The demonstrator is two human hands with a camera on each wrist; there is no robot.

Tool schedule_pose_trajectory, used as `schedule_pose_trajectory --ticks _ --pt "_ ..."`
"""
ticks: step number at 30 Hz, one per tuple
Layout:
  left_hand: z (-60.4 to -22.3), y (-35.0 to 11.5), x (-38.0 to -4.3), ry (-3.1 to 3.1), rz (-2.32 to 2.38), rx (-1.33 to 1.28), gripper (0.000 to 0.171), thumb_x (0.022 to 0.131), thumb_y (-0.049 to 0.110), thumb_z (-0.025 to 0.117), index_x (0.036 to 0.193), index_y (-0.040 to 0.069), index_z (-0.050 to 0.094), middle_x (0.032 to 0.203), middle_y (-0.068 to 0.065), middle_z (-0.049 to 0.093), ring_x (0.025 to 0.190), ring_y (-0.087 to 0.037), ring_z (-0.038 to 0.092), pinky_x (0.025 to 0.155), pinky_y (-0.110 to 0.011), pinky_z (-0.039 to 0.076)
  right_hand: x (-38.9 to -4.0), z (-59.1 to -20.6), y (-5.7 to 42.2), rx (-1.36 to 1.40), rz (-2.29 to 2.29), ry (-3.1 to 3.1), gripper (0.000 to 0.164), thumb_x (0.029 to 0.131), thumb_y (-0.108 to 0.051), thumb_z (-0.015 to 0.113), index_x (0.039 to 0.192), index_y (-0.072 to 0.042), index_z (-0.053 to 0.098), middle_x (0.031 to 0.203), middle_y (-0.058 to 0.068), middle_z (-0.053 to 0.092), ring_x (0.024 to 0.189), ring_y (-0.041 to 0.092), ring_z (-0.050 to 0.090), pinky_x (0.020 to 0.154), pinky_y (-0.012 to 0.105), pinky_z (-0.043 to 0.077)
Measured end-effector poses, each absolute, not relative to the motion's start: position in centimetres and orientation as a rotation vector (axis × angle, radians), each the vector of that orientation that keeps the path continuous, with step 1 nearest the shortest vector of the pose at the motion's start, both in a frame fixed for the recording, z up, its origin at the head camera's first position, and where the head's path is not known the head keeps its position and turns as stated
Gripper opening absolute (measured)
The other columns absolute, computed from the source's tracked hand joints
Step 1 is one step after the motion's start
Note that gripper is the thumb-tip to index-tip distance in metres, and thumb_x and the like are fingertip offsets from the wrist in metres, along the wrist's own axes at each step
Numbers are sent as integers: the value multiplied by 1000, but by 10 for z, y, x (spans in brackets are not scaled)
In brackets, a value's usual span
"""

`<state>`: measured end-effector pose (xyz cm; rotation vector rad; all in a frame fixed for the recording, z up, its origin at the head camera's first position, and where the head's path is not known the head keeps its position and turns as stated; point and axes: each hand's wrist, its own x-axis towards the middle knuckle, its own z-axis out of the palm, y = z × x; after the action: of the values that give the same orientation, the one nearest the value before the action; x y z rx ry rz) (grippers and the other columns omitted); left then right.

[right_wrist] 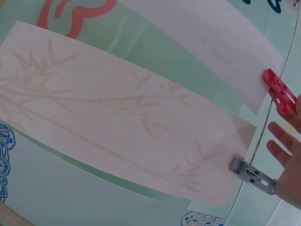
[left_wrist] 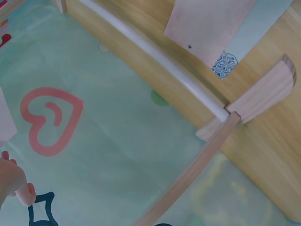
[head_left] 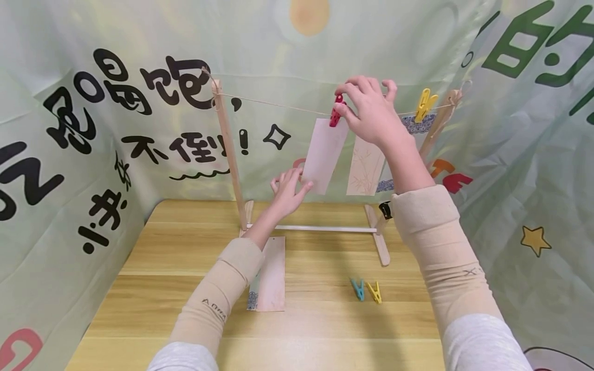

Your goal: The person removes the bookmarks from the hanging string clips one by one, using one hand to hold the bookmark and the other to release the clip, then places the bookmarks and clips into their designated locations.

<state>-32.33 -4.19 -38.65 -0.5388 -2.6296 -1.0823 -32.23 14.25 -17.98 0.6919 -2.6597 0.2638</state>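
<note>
My right hand [head_left: 371, 111] pinches a red clothespin [head_left: 336, 114] at the string, between thumb and fingers. The clothespin sits at the top of a plain pale pink paper strip [head_left: 325, 154], which hangs tilted. My left hand [head_left: 289, 191] is at the strip's lower left edge, fingers spread; whether it touches the paper I cannot tell. Beside it hangs a strip with a bamboo print [right_wrist: 127, 108], held to the string by a grey clothespin [right_wrist: 252, 175], near my right hand's lower fingers. A yellow clothespin [head_left: 424, 105] holds a blue-patterned strip [head_left: 417, 123] farther right.
The string [head_left: 278, 105] runs between two wooden posts [head_left: 229, 154] joined low down by a white rod [head_left: 325, 228]. Paper strips [head_left: 272, 278] lie on the wooden table under my left forearm. A blue clothespin [head_left: 358, 289] and a yellow clothespin [head_left: 374, 292] lie at centre right.
</note>
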Motion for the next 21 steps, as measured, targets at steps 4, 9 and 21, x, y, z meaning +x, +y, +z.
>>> schedule_pose_trajectory --ticks 4,9,21 --pt "-388 -41 -323 -2588 -1095 -535 42 95 35 46 128 9 43 121 -11 49 119 -26 34 101 -52 9 -323 -182 143 696 284 -2655 35 96 -37 40 122 -15 49 135 8 37 130 28 23 102 51 -4" --pt "-388 -39 -322 -2537 -1088 -519 37 95 34 46 121 8 49 126 -12 48 119 -27 35 101 -53 10 -323 -182 142 698 295 -2650 33 97 -35 40 121 -15 49 135 8 38 130 27 24 103 50 -3" --pt "-390 -37 -320 -2406 -1049 -480 21 93 24 50 97 6 58 120 -14 54 112 -29 41 99 -54 12 -323 -185 141 703 350 -2642 29 97 -31 41 118 -13 51 134 7 39 129 28 26 103 49 -3"
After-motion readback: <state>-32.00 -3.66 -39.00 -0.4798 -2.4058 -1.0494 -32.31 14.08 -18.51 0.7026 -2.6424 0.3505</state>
